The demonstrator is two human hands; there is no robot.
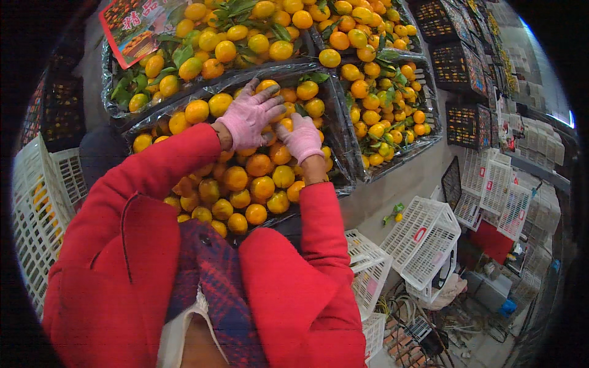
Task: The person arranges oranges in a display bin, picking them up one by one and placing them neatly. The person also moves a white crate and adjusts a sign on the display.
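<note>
Both hands wear pink knit gloves with greyed fingertips. My left hand [253,115] lies palm down with its fingers spread over the fruit in a plastic-lined crate [338,133]. Beside it, my right hand [301,138] reaches into the same crate with bent fingers. Its fingertips are at a mandarin [286,123], and I cannot tell whether they grip it. Orange and yellow-green mandarins [236,178] fill the crate, a few leaves [314,77] among them. The fruit under my palms is hidden.
Mandarins with leaves fill the lined crates behind [225,51] and to the right [372,101]. A printed red-edged sheet [133,32] lies at the back left. White plastic baskets stand left [34,221] and right [421,239]. Stacked black crates [460,69] line the far right.
</note>
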